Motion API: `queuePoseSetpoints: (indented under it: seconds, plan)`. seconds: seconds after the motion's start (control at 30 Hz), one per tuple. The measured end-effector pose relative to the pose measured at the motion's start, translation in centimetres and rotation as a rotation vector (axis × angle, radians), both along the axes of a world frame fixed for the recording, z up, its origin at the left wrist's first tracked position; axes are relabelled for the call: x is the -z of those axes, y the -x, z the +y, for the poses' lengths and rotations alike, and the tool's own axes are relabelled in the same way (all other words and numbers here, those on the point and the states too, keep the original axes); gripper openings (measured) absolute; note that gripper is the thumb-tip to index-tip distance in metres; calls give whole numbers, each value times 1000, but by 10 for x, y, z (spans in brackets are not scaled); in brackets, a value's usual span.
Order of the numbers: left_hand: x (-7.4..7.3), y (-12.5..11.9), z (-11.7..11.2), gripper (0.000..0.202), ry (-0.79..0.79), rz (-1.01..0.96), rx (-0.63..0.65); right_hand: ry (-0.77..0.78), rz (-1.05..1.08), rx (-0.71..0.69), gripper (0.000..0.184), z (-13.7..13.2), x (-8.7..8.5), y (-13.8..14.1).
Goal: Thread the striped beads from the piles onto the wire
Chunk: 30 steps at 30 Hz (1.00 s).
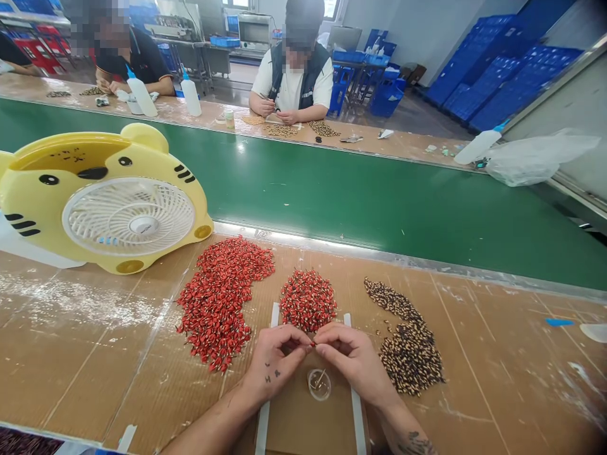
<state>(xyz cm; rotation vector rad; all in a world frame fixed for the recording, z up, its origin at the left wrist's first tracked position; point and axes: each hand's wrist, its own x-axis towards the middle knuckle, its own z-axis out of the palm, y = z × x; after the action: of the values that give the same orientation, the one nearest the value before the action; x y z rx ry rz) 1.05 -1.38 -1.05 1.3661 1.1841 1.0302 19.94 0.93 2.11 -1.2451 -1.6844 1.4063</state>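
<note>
My left hand (279,357) and my right hand (349,355) meet over a taped cardboard pad (310,430). Between their pinched fingertips is a tiny red piece (313,344), gripped from both sides; its exact kind is too small to make out. Just beyond the fingers lies a small heap of red pieces with pale and dark tips (308,298). A larger pile of red pieces (220,297) spreads to the left. Right of my right hand are many small black-and-tan pieces (411,354). Below my fingertips, a small clear dish (319,384) holds a thin stick.
A yellow animal-faced fan (142,224) stands at the left. Beyond the cardboard-covered table runs a green conveyor belt (332,189). Across it a co-worker (298,76) handles small pieces, and another person (133,63) sits further left. White squeeze bottles (190,95) and a plastic bag (535,158) rest there.
</note>
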Motion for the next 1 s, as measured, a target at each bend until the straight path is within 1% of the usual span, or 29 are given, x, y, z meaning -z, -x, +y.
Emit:
queuePoseSetpoints:
  seconds: [0.07, 0.13, 0.27, 0.43, 0.6, 0.7, 0.8, 0.9, 1.0]
  plan:
    - [1, 0, -1, 9, 4, -31, 6, 36, 29, -19, 9, 1, 1, 0]
    - [1, -1, -1, 7, 26, -54, 2, 40, 27, -31, 10, 1, 1, 1]
    - [2, 1, 0, 7, 102, -86, -16, -10, -21, -23, 11, 1, -2, 9]
    - [2, 4, 0, 7, 111, -107, -28, -83, -89, -15, 13, -1, -2, 14]
    - [-4, 4, 4, 10, 144, -97, -20, -139, -99, 19, 14, -5, 0, 17]
    - [-9, 4, 10, 10, 165, -78, -11, -186, -73, 54, 8, -6, 1, 13]
    - [-14, 6, 17, 12, 141, 34, -80, -288, -44, 97, 16, -6, 2, 0]
    - [-19, 8, 26, 13, 31, 234, -145, -403, -58, 142, 14, -4, 3, -14]
    - [-22, 7, 37, 15, -87, 445, -111, -441, -92, 123, 14, -3, 3, -23]
